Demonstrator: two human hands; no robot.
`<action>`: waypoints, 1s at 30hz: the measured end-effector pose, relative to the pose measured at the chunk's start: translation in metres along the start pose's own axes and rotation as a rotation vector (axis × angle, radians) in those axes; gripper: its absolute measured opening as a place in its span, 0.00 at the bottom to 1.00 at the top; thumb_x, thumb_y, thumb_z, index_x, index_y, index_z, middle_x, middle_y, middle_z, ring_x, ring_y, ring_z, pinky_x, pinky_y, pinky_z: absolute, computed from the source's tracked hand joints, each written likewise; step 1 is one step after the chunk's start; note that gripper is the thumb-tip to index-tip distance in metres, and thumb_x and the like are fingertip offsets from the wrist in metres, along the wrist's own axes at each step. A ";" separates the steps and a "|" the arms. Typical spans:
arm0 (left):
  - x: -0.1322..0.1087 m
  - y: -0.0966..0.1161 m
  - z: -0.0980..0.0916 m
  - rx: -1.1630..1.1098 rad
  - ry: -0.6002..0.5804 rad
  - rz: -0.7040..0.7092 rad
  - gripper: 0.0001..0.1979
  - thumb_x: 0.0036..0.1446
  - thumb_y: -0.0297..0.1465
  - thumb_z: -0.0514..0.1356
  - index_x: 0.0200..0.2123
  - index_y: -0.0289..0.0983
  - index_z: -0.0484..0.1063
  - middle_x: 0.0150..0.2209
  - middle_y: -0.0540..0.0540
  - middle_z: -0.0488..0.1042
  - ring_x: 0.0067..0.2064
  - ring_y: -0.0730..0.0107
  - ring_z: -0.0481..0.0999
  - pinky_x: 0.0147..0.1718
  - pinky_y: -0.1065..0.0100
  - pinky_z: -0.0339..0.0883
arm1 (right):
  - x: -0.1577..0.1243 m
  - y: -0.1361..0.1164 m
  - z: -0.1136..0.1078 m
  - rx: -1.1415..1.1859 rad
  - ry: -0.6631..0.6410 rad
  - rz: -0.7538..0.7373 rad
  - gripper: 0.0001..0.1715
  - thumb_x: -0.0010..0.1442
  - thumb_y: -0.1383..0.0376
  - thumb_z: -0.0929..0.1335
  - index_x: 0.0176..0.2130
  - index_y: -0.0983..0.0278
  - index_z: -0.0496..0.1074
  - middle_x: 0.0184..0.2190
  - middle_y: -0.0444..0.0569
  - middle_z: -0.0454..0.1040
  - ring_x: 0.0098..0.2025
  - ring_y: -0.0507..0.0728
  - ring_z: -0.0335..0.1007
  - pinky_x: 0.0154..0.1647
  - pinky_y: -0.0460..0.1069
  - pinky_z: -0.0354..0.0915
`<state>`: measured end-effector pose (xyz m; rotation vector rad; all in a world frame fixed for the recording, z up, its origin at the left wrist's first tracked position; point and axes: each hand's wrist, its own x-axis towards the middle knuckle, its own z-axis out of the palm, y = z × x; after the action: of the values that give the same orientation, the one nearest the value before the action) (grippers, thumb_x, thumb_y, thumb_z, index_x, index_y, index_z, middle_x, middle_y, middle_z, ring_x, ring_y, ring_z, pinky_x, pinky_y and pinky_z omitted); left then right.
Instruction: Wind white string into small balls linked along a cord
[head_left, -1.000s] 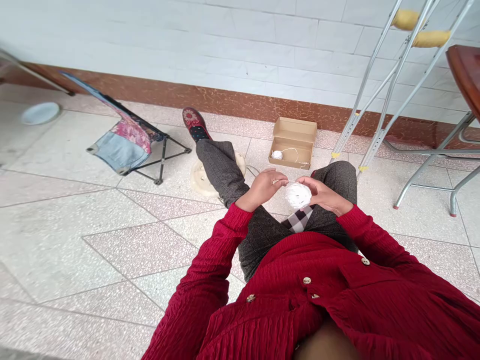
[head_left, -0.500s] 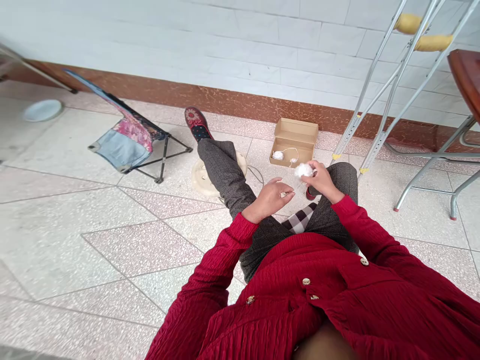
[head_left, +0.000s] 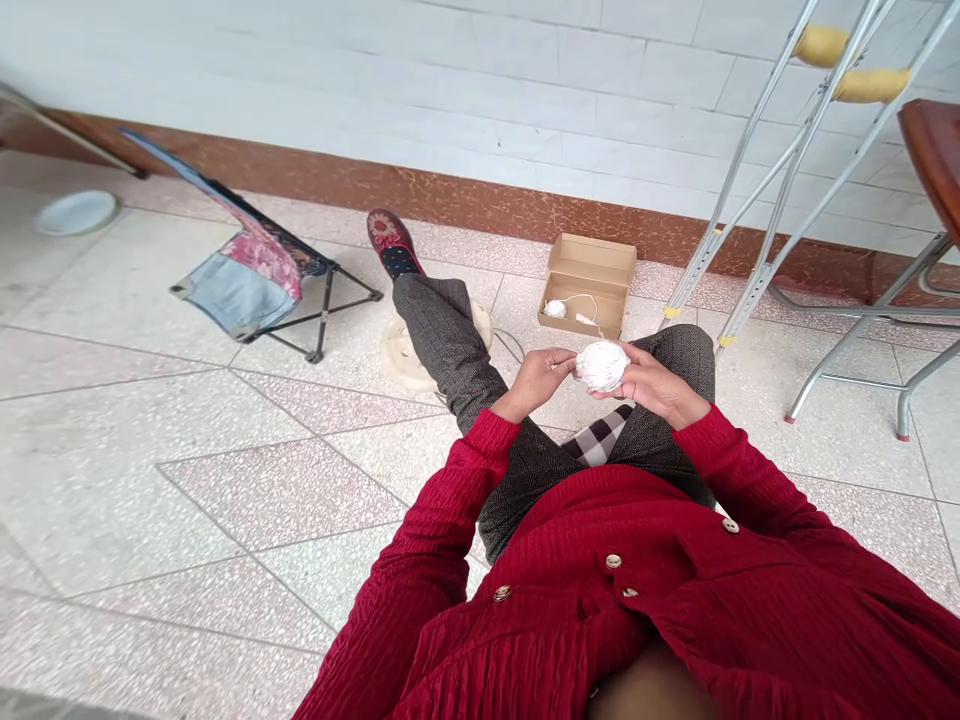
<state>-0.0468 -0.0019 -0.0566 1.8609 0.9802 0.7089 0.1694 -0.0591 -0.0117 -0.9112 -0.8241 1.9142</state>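
Since the earlier frame, the left hand (head_left: 534, 380) and right hand (head_left: 652, 388) have drawn together, standing just apart with the white yarn ball (head_left: 602, 366) between them: the right fingers (head_left: 626, 352) cup the ball, while the left fingertips (head_left: 566, 360) pinch a fine strand (head_left: 559, 366) just beside it. On the floor beyond, from left to right, lie a folding chair (head_left: 251, 285), then an open cardboard box (head_left: 587, 300) holding a smaller yarn ball (head_left: 555, 309), then aluminium crutches (head_left: 780, 170) standing near the wall.
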 end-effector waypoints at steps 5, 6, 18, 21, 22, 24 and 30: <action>-0.018 -0.002 0.015 -0.024 -0.076 -0.001 0.16 0.65 0.39 0.58 0.32 0.36 0.79 0.34 0.45 0.81 0.38 0.66 0.79 0.43 0.67 0.70 | 0.016 -0.020 -0.007 -0.101 0.194 -0.205 0.23 0.54 0.56 0.73 0.47 0.61 0.69 0.40 0.48 0.77 0.32 0.55 0.76 0.33 0.51 0.74; -0.021 -0.001 0.017 -0.012 -0.078 0.025 0.15 0.65 0.39 0.58 0.33 0.36 0.79 0.35 0.44 0.82 0.40 0.65 0.79 0.44 0.66 0.70 | 0.022 -0.021 -0.010 -0.164 0.273 -0.242 0.23 0.55 0.54 0.72 0.46 0.61 0.68 0.39 0.48 0.76 0.30 0.54 0.74 0.30 0.50 0.72; -0.004 0.033 -0.019 0.343 -0.059 0.237 0.10 0.66 0.33 0.58 0.35 0.38 0.78 0.40 0.46 0.82 0.47 0.63 0.79 0.67 0.50 0.53 | 0.024 0.040 -0.026 -0.652 0.172 0.056 0.27 0.43 0.62 0.74 0.45 0.62 0.71 0.38 0.47 0.72 0.36 0.56 0.71 0.36 0.52 0.71; 0.003 0.026 -0.022 0.202 -0.022 0.177 0.10 0.65 0.35 0.60 0.35 0.38 0.78 0.40 0.47 0.82 0.46 0.64 0.79 0.66 0.52 0.55 | 0.008 0.032 -0.015 -0.245 -0.016 0.148 0.29 0.46 0.64 0.74 0.49 0.61 0.70 0.40 0.46 0.75 0.35 0.54 0.73 0.35 0.50 0.73; 0.004 0.023 -0.020 0.155 -0.010 0.153 0.10 0.65 0.36 0.60 0.35 0.38 0.79 0.40 0.47 0.82 0.45 0.64 0.79 0.65 0.53 0.57 | 0.003 0.027 -0.012 -0.165 -0.042 0.134 0.30 0.46 0.65 0.75 0.50 0.61 0.70 0.41 0.46 0.75 0.36 0.54 0.74 0.35 0.50 0.74; 0.001 0.017 -0.015 0.089 0.004 0.105 0.12 0.66 0.37 0.59 0.35 0.37 0.79 0.39 0.47 0.82 0.43 0.64 0.79 0.61 0.56 0.62 | -0.003 0.014 -0.006 -0.075 -0.068 0.082 0.33 0.44 0.67 0.76 0.51 0.60 0.70 0.44 0.47 0.76 0.37 0.55 0.75 0.36 0.51 0.76; -0.020 0.006 0.012 0.037 -0.043 0.014 0.17 0.67 0.38 0.56 0.31 0.36 0.79 0.34 0.46 0.81 0.39 0.65 0.79 0.45 0.65 0.70 | 0.011 -0.017 -0.007 -0.095 0.165 -0.197 0.28 0.50 0.56 0.75 0.49 0.61 0.69 0.43 0.50 0.78 0.35 0.56 0.76 0.33 0.51 0.74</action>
<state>-0.0460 -0.0257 -0.0578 1.9093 0.9596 0.6604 0.1779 -0.0408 -0.0044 -0.9930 -0.8776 1.6192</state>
